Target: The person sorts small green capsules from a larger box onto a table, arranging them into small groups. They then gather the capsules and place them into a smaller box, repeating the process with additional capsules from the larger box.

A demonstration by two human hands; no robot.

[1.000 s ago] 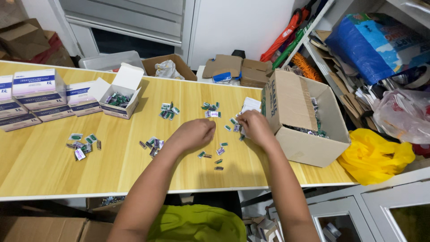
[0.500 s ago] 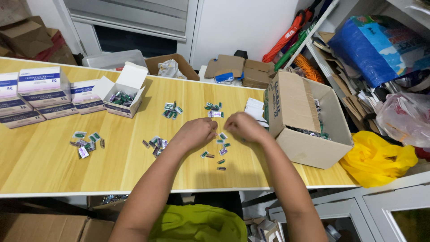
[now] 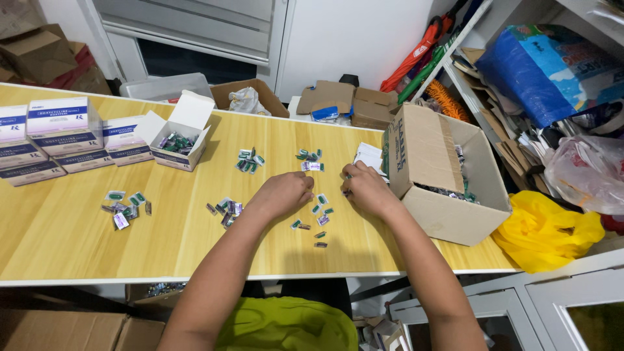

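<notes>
Cluttered storeroom, shelves packed with bags and cardboard; long pale wooden surface runs across the view; landmark taken as the open brown cardboard box at its far right end.

Left hand rests knuckles-up on the surface, well to the left of the cardboard box; fingers curled under, so I cannot tell whether they pinch anything. Right hand lies just beside the box's near left corner; fingers likewise folded toward the wood, grip not readable from here.

Small green-and-silver packets lie scattered between the two hands and slightly nearer me; more sit in loose heaps further left of the box: one heap beside the left forearm, one further left again, two beyond the hands. A small white carton with its lid up holds more of them; closed white cartons are stacked at the far left; folded white leaflets touch the box's left wall.

Handling judgement: packets look very light, thin, foil-faced, probably slippery and flat against the wood; they should slide rather than lift; best taken by an edge with fingertip and thumb, or dragged to the heap first; crushing seems the only risk.
</notes>
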